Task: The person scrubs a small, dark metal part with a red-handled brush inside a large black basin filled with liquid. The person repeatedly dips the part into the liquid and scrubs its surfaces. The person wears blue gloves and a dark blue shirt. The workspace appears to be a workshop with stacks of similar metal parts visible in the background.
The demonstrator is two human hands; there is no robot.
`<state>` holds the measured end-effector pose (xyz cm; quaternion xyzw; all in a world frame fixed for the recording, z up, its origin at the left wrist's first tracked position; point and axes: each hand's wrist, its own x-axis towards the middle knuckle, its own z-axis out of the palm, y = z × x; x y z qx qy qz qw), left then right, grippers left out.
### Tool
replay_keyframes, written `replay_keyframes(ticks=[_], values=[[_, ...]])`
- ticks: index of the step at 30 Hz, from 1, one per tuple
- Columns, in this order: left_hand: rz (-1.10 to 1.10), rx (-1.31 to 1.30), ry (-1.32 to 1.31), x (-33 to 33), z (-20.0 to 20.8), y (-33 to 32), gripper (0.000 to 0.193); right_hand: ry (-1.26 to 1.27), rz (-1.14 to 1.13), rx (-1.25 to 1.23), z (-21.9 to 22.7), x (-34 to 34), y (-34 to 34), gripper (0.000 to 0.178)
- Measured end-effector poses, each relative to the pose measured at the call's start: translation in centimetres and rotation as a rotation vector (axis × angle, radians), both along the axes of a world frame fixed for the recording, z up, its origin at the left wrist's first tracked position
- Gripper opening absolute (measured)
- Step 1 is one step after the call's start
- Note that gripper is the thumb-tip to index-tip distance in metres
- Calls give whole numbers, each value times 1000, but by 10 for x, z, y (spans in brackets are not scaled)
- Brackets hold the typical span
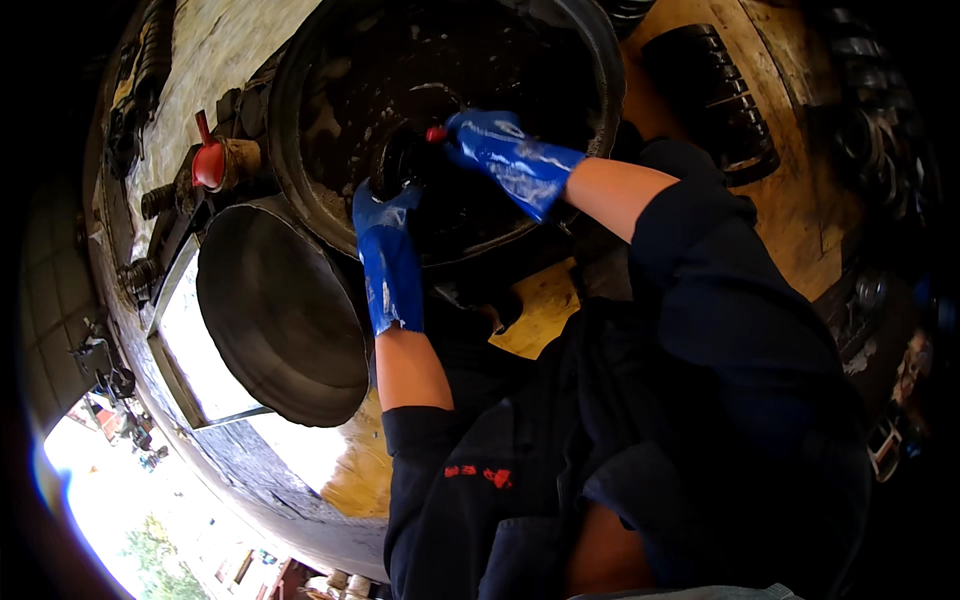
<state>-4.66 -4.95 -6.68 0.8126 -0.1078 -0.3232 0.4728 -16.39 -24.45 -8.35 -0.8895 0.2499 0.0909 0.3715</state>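
Note:
A large round basin (283, 130) with dark, wet contents stands in front of me. Both of my hands wear blue rubber gloves and work inside it. My left hand (384, 212) is at the near left of the basin, its fingers gripping the edge of a dark, rounded part (402, 160). The part's exact kind is lost in the shadow. Across from it, my right hand (488, 140) is closed around a tool with a red end (436, 134), held over the part. The rest of that tool is hidden by the glove and the dark.
A second, shallow metal basin (280, 315) stands to the left, tilted beside the large one. Beyond it are a red funnel-shaped thing (208, 163) and several bolt-like metal parts. A black ribbed cylinder (712, 100) lies at the right, with dark metal parts (880, 130) farther out.

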Motion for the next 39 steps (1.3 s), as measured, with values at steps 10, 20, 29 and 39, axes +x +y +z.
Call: replay_keyframes(ticks=[10, 20, 29, 39], values=[[-39, -126, 122, -5, 2, -4, 73, -311, 665, -636, 28, 0, 18, 36], [-25, -2, -40, -34, 76, -7, 57, 209, 33, 150, 47, -6, 44, 35], [89, -121, 256, -35, 75, -19, 52, -25, -446, 1173, 23, -32, 40, 22], [262, -501, 435, -28, 52, -5, 74, -448, -456, 1049, 88, -24, 41, 27]])
